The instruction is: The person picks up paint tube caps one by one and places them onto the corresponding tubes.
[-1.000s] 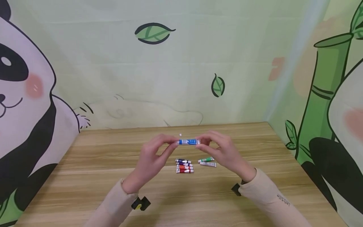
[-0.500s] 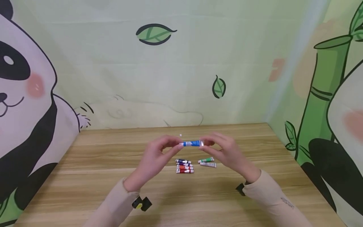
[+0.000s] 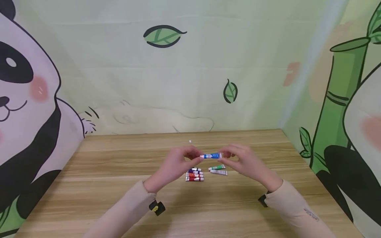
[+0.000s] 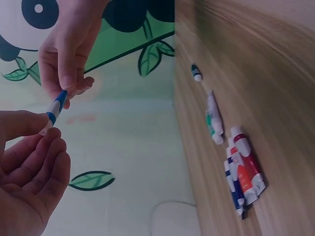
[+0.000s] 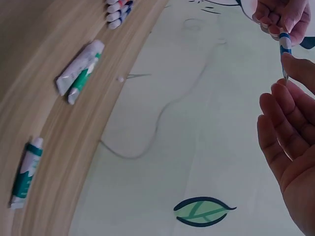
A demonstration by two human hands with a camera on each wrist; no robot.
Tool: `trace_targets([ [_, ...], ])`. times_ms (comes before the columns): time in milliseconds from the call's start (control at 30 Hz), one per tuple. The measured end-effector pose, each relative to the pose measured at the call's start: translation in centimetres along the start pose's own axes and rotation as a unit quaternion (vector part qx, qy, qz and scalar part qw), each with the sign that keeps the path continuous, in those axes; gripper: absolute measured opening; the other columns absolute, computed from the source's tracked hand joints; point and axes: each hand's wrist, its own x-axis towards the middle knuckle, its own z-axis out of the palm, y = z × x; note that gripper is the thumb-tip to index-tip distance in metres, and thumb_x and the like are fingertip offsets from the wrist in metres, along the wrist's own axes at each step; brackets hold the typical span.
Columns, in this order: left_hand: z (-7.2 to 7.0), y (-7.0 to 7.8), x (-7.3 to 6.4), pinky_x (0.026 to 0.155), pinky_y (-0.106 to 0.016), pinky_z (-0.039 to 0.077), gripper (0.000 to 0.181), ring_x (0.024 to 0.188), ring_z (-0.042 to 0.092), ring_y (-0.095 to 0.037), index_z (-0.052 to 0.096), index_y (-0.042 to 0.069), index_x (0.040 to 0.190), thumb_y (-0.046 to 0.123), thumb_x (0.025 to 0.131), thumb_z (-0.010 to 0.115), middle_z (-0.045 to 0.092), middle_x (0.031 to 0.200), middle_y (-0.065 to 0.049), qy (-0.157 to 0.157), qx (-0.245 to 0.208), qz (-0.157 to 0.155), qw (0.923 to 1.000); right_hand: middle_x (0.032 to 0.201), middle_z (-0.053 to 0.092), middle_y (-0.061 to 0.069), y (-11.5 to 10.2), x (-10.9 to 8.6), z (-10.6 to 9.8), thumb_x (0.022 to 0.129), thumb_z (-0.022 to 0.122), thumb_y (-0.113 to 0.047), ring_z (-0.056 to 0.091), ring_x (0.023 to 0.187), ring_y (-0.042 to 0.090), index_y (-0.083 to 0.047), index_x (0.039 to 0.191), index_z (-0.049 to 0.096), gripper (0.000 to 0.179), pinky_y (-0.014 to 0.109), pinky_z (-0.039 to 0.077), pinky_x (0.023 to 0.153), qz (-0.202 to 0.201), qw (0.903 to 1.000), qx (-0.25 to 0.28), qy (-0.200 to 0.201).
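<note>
A small blue-and-white paint tube (image 3: 211, 155) is held level above the table between both hands. My left hand (image 3: 181, 163) pinches its white cap end between thumb and fingertips. At the flat crimped end, my right hand (image 3: 248, 163) pinches it between thumb and forefinger, with the other fingers spread loosely in the right wrist view. Beneath the hands lie a green tube (image 3: 216, 167) and a white tube (image 3: 219, 172) side by side. Left of them is a row of several tubes, a red tube (image 3: 194, 179) nearest me and dark blue ones farther back.
A dark teal tube (image 5: 27, 172) lies apart on the wooden table (image 3: 119, 185); the right hand hides it in the head view. A tiny white piece (image 3: 190, 141) is near the table's back edge. Behind stands a printed panda-and-bamboo backdrop (image 3: 190, 72).
Both hands have shifted right and slightly down together, carrying the blue paint tube between them. The tubes on the table have stayed put.
</note>
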Motion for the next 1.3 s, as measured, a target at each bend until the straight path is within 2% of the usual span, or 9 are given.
trace_targets([
  [200, 1.7, -1.1, 0.6, 0.07, -0.026, 0.056, 0.01, 0.079, 0.064, -0.008, 0.073, 0.011, 0.104, 0.014, 0.095, 0.072, 0.071, 0.09, 0.004, -0.032, 0.006, -0.013, 0.9994, 0.085, 0.061, -0.013, 0.8, -0.9, 0.2, 0.089, 0.079, -0.018, 0.056, 0.077, 0.007, -0.014, 0.107, 0.075, 0.019, 0.033, 0.055, 0.067, 0.066, 0.9961, -0.019, -0.056],
  [400, 3.3, -2.5, 1.2, 0.068, -0.025, 0.056, 0.01, 0.078, 0.064, -0.009, 0.073, 0.009, 0.102, 0.014, 0.094, 0.072, 0.07, 0.089, 0.003, -0.056, 0.014, -0.031, 0.9978, 0.081, 0.059, -0.013, 1.5, -1.6, 0.6, 0.091, 0.077, -0.022, 0.052, 0.073, 0.005, -0.013, 0.104, 0.074, 0.016, 0.026, 0.049, 0.064, 0.124, 0.9842, -0.031, -0.123],
  [567, 4.6, -3.6, 1.5, 0.061, -0.023, 0.054, 0.005, 0.069, 0.062, -0.005, 0.071, 0.007, 0.096, 0.011, 0.093, 0.072, 0.068, 0.083, 0.003, -0.081, 0.024, -0.026, 0.9961, 0.079, 0.06, -0.013, 2.6, -2.1, 1.4, 0.09, 0.078, -0.023, 0.052, 0.069, 0.004, -0.012, 0.1, 0.073, 0.015, 0.023, 0.048, 0.061, 0.128, 0.9777, -0.04, -0.162],
  [700, 5.6, -4.2, 1.6, 0.053, -0.023, 0.053, 0.004, 0.06, 0.059, -0.005, 0.07, 0.005, 0.094, 0.007, 0.092, 0.072, 0.066, 0.078, 0.003, -0.105, 0.017, -0.035, 0.9937, 0.078, 0.059, -0.013, 3.0, -2.6, 1.9, 0.09, 0.077, -0.021, 0.051, 0.068, 0.004, -0.012, 0.098, 0.073, 0.013, 0.023, 0.047, 0.06, 0.146, 0.97, -0.028, -0.193],
  [900, 6.7, -4.7, 1.9, 0.056, -0.019, 0.051, 0.003, 0.064, 0.057, -0.003, 0.07, 0.005, 0.091, 0.004, 0.089, 0.073, 0.068, 0.079, 0.002, -0.12, 0.046, -0.035, 0.9911, 0.075, 0.057, -0.012, 3.8, -3.3, 2.9, 0.091, 0.076, -0.018, 0.05, 0.064, 0.005, -0.015, 0.095, 0.073, 0.006, 0.024, 0.046, 0.056, 0.176, 0.958, -0.001, -0.226],
  [1067, 7.2, -4.9, 2.1, 0.061, -0.019, 0.051, 0.004, 0.068, 0.059, -0.004, 0.071, 0.006, 0.089, 0.003, 0.088, 0.074, 0.07, 0.082, -0.001, -0.126, 0.059, -0.042, 0.9894, 0.073, 0.057, -0.01, 4.4, -3.7, 3.6, 0.091, 0.075, -0.017, 0.048, 0.062, 0.004, -0.014, 0.093, 0.072, 0.005, 0.023, 0.043, 0.054, 0.178, 0.9536, 0.012, -0.243],
  [1300, 8.2, -5.7, 2.3, 0.063, -0.018, 0.05, 0.004, 0.068, 0.058, -0.002, 0.072, 0.006, 0.089, 0.006, 0.088, 0.075, 0.071, 0.082, 0.001, -0.14, 0.088, -0.042, 0.9853, 0.075, 0.058, -0.009, 4.8, -3.8, 4.0, 0.089, 0.077, -0.015, 0.05, 0.062, 0.005, -0.013, 0.09, 0.07, 0.006, 0.024, 0.045, 0.056, 0.195, 0.9451, 0.017, -0.262],
])
